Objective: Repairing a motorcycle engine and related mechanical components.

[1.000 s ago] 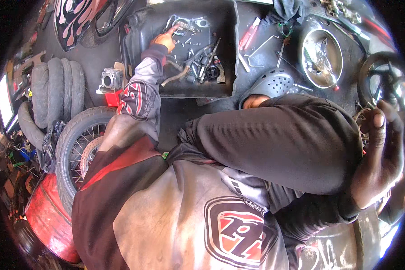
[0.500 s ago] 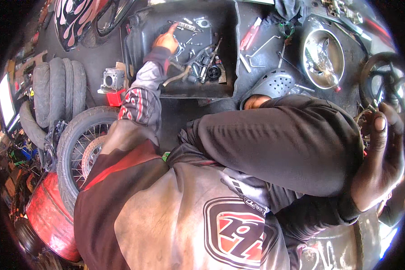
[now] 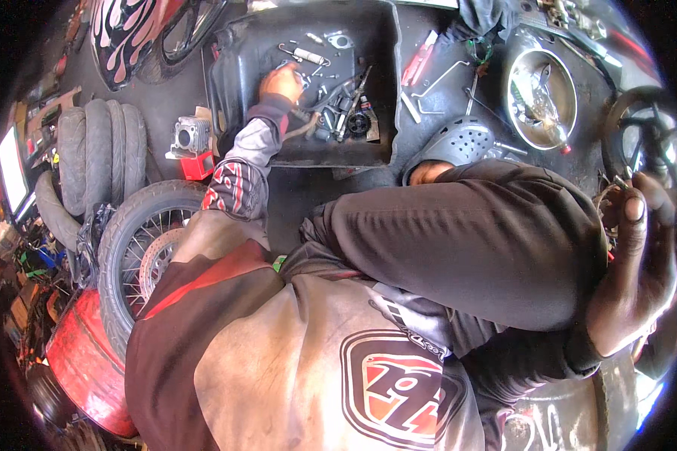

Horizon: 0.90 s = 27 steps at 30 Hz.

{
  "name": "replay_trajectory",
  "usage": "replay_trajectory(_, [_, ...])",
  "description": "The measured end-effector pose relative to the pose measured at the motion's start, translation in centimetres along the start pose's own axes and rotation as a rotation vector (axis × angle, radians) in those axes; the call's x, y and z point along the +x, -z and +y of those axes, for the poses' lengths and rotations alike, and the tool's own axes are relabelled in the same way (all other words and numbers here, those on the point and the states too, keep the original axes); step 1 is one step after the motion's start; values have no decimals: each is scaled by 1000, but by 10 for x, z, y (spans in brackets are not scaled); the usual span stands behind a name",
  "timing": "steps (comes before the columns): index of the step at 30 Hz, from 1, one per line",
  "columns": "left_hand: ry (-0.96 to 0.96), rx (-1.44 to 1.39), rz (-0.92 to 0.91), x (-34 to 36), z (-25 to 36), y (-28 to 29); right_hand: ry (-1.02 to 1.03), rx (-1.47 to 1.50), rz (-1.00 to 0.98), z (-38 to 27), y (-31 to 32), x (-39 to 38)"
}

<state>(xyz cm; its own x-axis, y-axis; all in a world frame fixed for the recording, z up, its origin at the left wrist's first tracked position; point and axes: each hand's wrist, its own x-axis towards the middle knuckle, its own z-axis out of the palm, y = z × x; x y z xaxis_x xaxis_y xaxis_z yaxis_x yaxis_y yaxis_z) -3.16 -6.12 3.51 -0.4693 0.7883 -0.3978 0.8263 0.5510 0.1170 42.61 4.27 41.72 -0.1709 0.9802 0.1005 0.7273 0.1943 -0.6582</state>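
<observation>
My left hand [image 3: 281, 81] reaches down into a black tray [image 3: 237, 143] among loose metal parts, its fingers curled and their tips hidden. Just beyond it lies a silver coil spring [image 3: 308, 56] with hooked ends. A flat metal gasket-shaped piece [image 3: 340, 39] rests at the tray's far side. Small bolts [image 3: 322, 74] are scattered beside the fingers. A black round part [image 3: 359, 122] and a dark hose [image 3: 305, 128] lie closer to me. At the far right, past my knee, my right hand [image 3: 632, 263] is closed, thumb toward fingers, near a small metallic piece that I cannot make out.
Left of the tray stand an engine cylinder [image 3: 192, 134] on a red box [image 3: 198, 165], a spoked wheel [image 3: 116, 252] and several tyres [image 3: 98, 154]. To its right are a red-handled tool [image 3: 420, 60], bent rods [image 3: 440, 79], my clog [image 3: 459, 140] and a metal bowl [image 3: 511, 101].
My left hand has drawn back from the coil spring toward me, and its outstretched index finger has curled down among the small parts. My right hand looks unchanged.
</observation>
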Motion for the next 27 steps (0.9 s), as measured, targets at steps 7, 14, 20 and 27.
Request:
replay_trajectory(7, [84, -107, 336, 101, -5, 12, -7, 136, 27, -8, -7, 1])
replay_trajectory(14, [180, 42, 53, 139, -1, 10, -126, 416, 16, -7, 0, 10])
replay_trajectory(20, [285, -54, 118, 146, -7, -4, -188, 585, -41, -11, 3, 12])
replay_trajectory(27, [62, -559, 463, 89, -23, -6, -148, 703, -32, -9, 4, 18])
